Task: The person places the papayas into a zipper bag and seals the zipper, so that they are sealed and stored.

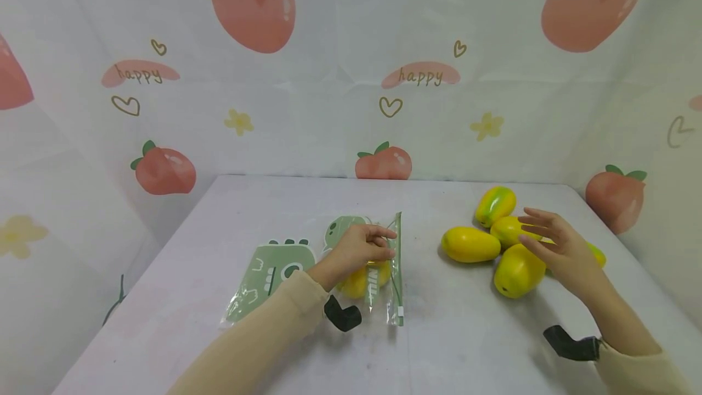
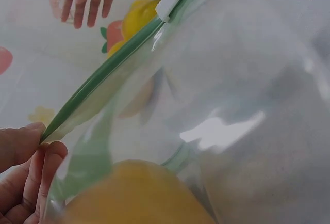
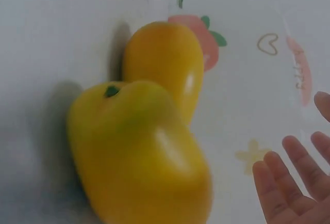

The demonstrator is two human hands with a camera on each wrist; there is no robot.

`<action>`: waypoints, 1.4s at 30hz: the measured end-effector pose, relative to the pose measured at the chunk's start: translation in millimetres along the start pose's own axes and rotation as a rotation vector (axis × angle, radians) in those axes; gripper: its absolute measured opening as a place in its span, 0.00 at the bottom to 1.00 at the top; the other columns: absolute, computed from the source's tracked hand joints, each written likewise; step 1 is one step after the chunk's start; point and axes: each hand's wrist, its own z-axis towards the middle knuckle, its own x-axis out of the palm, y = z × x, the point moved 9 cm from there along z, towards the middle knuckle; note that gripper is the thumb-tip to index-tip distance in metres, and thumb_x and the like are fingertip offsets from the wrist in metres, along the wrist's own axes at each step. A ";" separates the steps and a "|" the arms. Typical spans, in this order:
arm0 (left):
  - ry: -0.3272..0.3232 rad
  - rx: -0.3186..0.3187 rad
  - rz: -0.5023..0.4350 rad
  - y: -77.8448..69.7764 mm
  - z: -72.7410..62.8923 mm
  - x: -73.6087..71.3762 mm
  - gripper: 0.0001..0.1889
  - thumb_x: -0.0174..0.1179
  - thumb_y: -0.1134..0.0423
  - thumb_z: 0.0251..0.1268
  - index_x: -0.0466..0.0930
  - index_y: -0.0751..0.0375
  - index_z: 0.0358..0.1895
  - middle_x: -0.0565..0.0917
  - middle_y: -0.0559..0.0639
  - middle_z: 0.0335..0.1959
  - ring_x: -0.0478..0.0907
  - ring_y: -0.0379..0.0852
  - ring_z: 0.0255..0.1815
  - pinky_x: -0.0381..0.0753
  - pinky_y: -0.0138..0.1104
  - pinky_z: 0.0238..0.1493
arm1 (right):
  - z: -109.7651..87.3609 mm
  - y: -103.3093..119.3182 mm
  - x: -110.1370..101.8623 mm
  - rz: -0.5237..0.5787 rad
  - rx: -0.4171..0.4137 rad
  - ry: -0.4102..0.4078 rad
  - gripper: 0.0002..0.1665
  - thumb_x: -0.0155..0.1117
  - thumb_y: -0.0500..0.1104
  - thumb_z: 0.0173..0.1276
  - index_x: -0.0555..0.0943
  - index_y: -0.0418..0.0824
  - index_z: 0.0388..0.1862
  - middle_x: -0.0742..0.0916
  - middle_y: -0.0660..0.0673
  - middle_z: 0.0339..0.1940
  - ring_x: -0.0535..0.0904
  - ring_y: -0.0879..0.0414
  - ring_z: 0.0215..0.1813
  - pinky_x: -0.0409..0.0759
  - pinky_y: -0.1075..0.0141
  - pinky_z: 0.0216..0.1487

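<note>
In the head view my left hand (image 1: 356, 252) pinches the green zip edge of a clear zip bag (image 1: 398, 279). The left wrist view shows thumb and fingers closed on that green strip, with a white slider (image 2: 172, 0) farther along it. Inside the bag lies a yellow mango-like fruit (image 2: 136, 195), partly covered by the hand in the head view. My right hand (image 1: 567, 255) hovers with spread fingers by a group of several yellow fruits, holding nothing. Among them are a front fruit (image 1: 518, 273), a left one (image 1: 470, 244) and a greenish-yellow one (image 1: 496, 205) behind.
A flat bag (image 1: 280, 261) with a green cartoon face lies left of the zip bag on the white table (image 1: 450, 334). Behind the table hangs a white cloth (image 1: 329, 120) printed with peaches. Black straps (image 1: 342, 314) sit at the wrists.
</note>
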 end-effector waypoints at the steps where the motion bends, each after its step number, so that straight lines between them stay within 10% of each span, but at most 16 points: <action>1: 0.000 -0.001 -0.001 -0.3 -0.4 0.1 0.18 0.67 0.66 0.59 0.81 0.62 0.53 0.79 0.48 0.32 0.76 0.42 0.33 0.82 0.30 0.43 | -1.3 -2.3 -0.9 -0.014 0.005 -0.002 0.31 0.59 0.40 0.72 0.62 0.32 0.69 0.77 0.51 0.57 0.65 0.86 0.52 0.66 0.91 0.45; 7: 0.001 0.004 -0.008 -2.4 -2.1 0.3 0.18 0.67 0.66 0.59 0.81 0.63 0.54 0.79 0.48 0.33 0.76 0.41 0.33 0.82 0.30 0.43 | -9.0 -15.5 -1.6 -0.058 0.049 0.008 0.31 0.59 0.41 0.72 0.64 0.30 0.68 0.75 0.26 0.60 0.62 0.88 0.50 0.67 0.91 0.43; 29: -0.002 -0.001 0.003 -3.0 -2.9 0.1 0.18 0.67 0.65 0.59 0.81 0.63 0.54 0.79 0.48 0.32 0.76 0.41 0.32 0.80 0.29 0.42 | -17.2 -48.5 14.9 -0.093 0.116 0.125 0.33 0.60 0.49 0.71 0.66 0.31 0.66 0.73 0.30 0.65 0.58 0.86 0.55 0.56 0.95 0.47; 33: 0.000 -0.002 0.002 -2.4 -2.8 0.0 0.18 0.67 0.65 0.59 0.81 0.62 0.53 0.79 0.48 0.32 0.76 0.42 0.33 0.80 0.29 0.42 | -17.1 -49.9 17.0 -0.114 0.118 0.140 0.33 0.60 0.48 0.71 0.66 0.30 0.67 0.73 0.29 0.64 0.66 0.62 0.65 0.56 0.94 0.47; 37: 0.002 0.001 0.001 -2.1 -2.7 -0.2 0.18 0.67 0.65 0.59 0.81 0.62 0.53 0.79 0.48 0.32 0.76 0.42 0.33 0.81 0.30 0.43 | -18.8 -53.0 20.5 -0.133 0.166 0.178 0.35 0.60 0.50 0.71 0.65 0.29 0.67 0.72 0.27 0.64 0.65 0.33 0.65 0.69 0.63 0.68; 40: 0.006 0.003 -0.002 -1.9 -2.4 0.1 0.18 0.67 0.65 0.59 0.81 0.63 0.54 0.79 0.48 0.32 0.76 0.42 0.33 0.81 0.30 0.43 | -20.7 -54.4 21.1 -0.153 0.195 0.201 0.36 0.60 0.52 0.70 0.65 0.29 0.67 0.72 0.26 0.64 0.65 0.30 0.64 0.65 0.35 0.58; 42: 0.009 0.006 -0.003 -1.8 -2.1 0.2 0.18 0.66 0.66 0.59 0.81 0.63 0.54 0.78 0.48 0.32 0.76 0.42 0.34 0.81 0.30 0.43 | -21.7 -54.8 20.7 -0.160 0.196 0.214 0.36 0.60 0.52 0.70 0.65 0.29 0.67 0.71 0.25 0.63 0.66 0.29 0.63 0.65 0.33 0.58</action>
